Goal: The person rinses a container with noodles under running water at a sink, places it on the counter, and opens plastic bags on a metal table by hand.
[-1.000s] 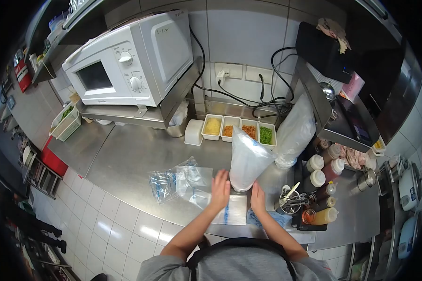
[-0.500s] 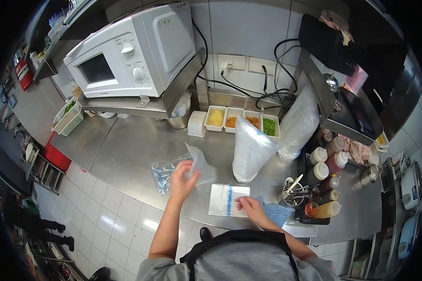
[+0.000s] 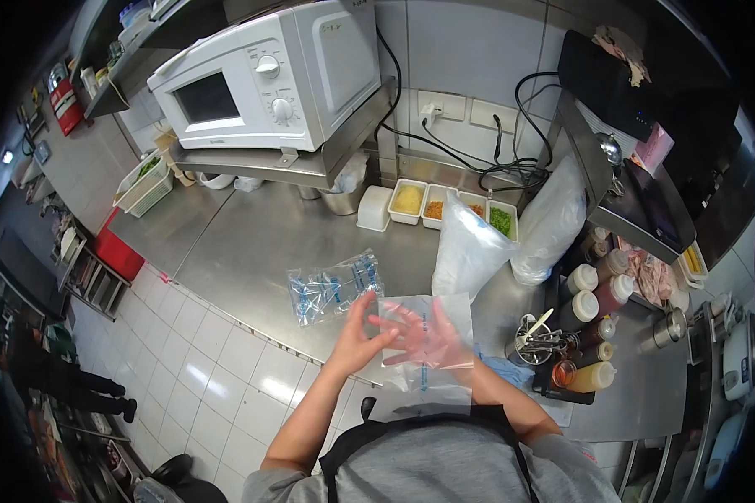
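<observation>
A translucent plastic bag (image 3: 428, 306) with faint blue print is held up over the counter's front edge. Through its film shows my right hand (image 3: 436, 339), fingers spread wide, overlapped by the plastic. At the bag's left side is my left hand (image 3: 362, 337), thumb and fingers apart, fingertips overlapping its edge. Just beyond my left hand lies a crinkled clear packet (image 3: 334, 289) with blue markings. Behind the bag, a large whitish plastic bag (image 3: 470, 251) stands on the steel counter (image 3: 243, 243).
A white microwave (image 3: 264, 84) sits on a raised shelf. Food tubs (image 3: 409, 201) line the wall beside a second tall plastic bag (image 3: 549, 235). Sauce bottles (image 3: 596, 306) and a utensil container (image 3: 533, 339) stand at right, near a blue cloth (image 3: 512, 369).
My right hand has risen from the counter and now shows spread behind translucent film. My left hand has moved right and down, towards it. The view has shifted slightly.
</observation>
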The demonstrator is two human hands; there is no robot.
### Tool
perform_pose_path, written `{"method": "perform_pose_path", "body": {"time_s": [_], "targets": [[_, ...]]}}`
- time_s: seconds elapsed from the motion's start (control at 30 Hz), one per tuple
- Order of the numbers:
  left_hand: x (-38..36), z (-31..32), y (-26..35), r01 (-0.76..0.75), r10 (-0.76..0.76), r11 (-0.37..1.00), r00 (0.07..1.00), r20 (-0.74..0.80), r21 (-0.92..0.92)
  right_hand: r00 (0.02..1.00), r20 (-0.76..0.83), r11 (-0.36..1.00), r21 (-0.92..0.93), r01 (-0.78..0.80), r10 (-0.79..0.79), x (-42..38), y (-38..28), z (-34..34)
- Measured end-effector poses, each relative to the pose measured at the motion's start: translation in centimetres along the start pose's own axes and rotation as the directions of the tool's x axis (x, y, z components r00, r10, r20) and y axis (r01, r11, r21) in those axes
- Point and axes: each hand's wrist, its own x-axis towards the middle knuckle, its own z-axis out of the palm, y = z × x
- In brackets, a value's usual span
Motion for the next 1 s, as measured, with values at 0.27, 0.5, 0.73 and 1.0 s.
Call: {"method": "perform_pose_path", "body": {"time_s": [0.27,0.5,0.73,1.0], "targets": [[2.5,0.3,0.3,0.249,-0.188,0.924,0.957,0.221,-0.292,0.976,-0.190,0.993,-0.072,0.090,-0.102,-3.4,-1.0,-1.1],[3.1,2.1,1.2,0.150,-0.089,0.970,0.951,0.297,-0.191,0.718,-0.318,0.572,-0.809,0.135,-0.619,-5.6,-3.3,-0.1],[2.9,3.7,1.3,0.070,0.165,0.854,0.903,0.396,-0.515,0.608,-0.268,0.319,-0.947,-0.025,-0.748,-5.5,-2.9,0.7],[1.4,4.2,2.7,0.364,0.020,0.799,0.779,0.627,-0.478,0.497,-0.399,0.560,-0.797,0.228,-0.770,-3.4,-1.2,1.5]]}}
